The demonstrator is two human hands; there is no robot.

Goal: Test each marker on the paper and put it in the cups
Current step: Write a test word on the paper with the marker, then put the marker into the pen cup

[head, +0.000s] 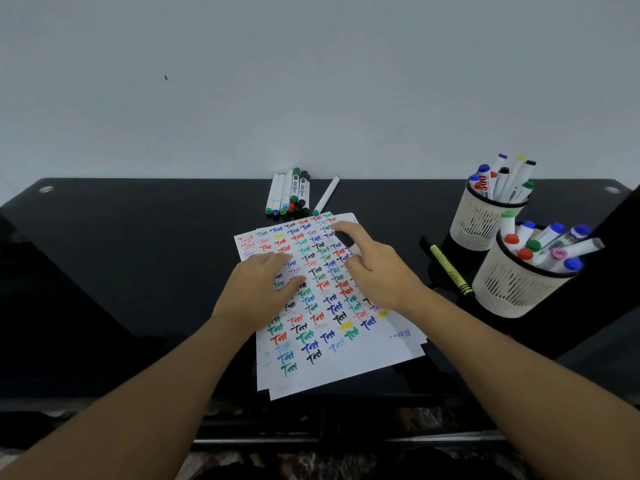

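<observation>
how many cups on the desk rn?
2, both at the right: far cup near the back edge, near cup in front of it. Both hold markers. None looks hidden.

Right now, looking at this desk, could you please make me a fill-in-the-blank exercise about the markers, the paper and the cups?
1. Both hands, the left hand and the right hand, are over the ____.
2. The number of cups holding markers, the far cup and the near cup, is ____.
3. The word written again and again on the sheet is "____".
4. The yellow highlighter lies on the table, ____ the cups.

Missing words: paper; two; Test; outside
</observation>
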